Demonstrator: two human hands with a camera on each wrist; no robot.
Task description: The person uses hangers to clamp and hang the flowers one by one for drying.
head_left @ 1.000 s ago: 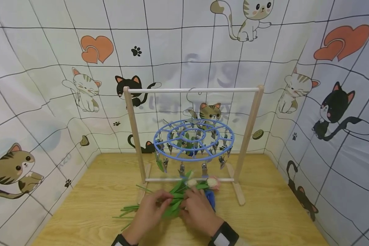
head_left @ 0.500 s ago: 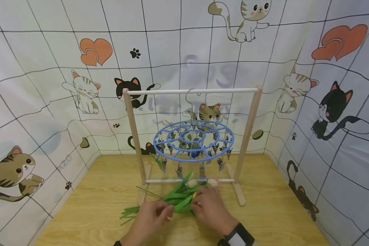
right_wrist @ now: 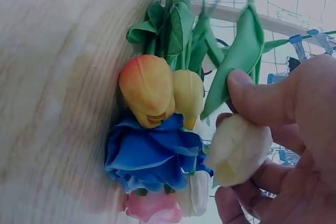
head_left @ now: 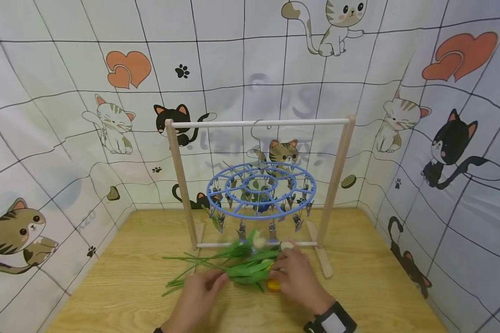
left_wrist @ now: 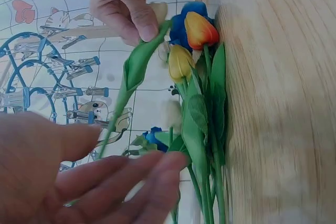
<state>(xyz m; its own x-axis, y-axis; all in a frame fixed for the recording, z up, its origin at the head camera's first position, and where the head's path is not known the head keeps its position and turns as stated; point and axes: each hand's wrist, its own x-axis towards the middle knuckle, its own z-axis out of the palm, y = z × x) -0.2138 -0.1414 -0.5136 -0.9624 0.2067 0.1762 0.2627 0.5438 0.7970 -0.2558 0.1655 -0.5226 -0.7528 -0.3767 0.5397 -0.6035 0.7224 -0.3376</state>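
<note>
Tulips (head_left: 250, 268) lie bunched on table (head_left: 121, 273), lower centre of head view, before rack (head_left: 258, 185). Right hand (head_left: 297, 280) pinches cream bloom (right_wrist: 239, 150) and leaf. Left hand (head_left: 200, 296) fingers straight, touching stems (head_left: 183, 277). Best: lift one stem slowly, pin rest down, avoid snagging leaves.

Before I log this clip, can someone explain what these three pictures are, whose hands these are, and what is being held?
No machine here: a person works with bare hands. The wide picture comes from a camera on the head; the two close ones come from cameras on each wrist.

On the wooden table stands a wooden rack with a blue round peg hanger hanging from its bar. In front lies a bunch of artificial flowers: orange, yellow, blue, pink and white.

The right hand pinches a cream flower and its leaf. The left hand touches the green stems; whether it grips them is unclear.
</note>
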